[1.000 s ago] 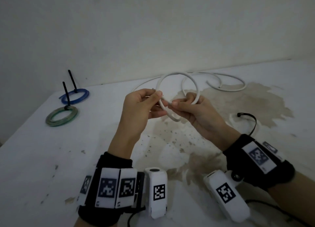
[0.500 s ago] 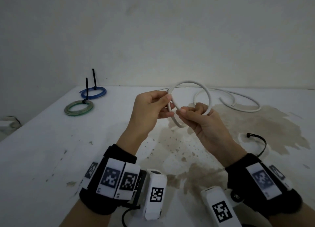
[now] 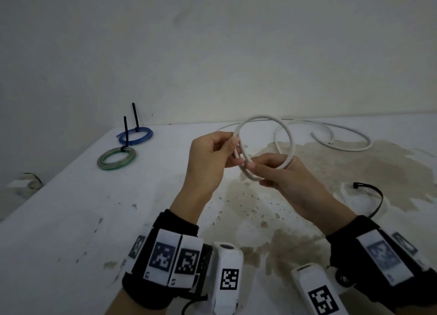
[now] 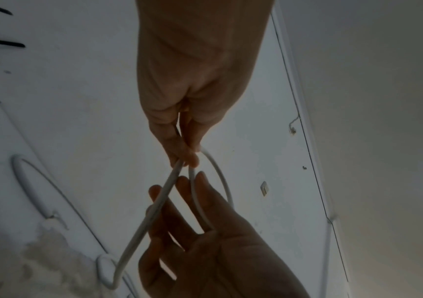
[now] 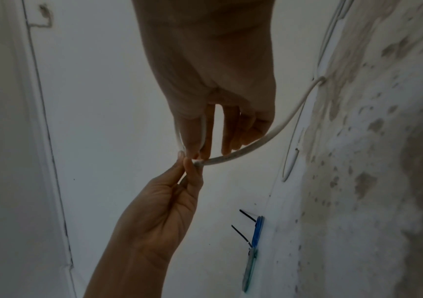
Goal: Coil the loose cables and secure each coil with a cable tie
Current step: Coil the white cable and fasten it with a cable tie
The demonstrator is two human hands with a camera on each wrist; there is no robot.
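A white cable [image 3: 264,119] forms one raised loop between my hands above the table. My left hand [image 3: 212,154] pinches the loop's near side [image 4: 177,167] between thumb and fingers. My right hand [image 3: 279,175] holds the loop's lower part, thumb on the cable [image 5: 230,158]. The rest of the white cable [image 3: 343,137] trails in curves on the table behind. A black cable tie [image 3: 371,196] lies loose on the table to the right of my right wrist.
A blue coil [image 3: 136,136] and a green coil [image 3: 117,158], each with a black tie standing up, lie at the table's far left. The white table [image 3: 71,220] is stained brown in the middle and right. A wall rises behind.
The head view has tilted up and shifted, so hands and coils sit lower and rightwards in frame. Both hands keep their hold; the loop has widened slightly.
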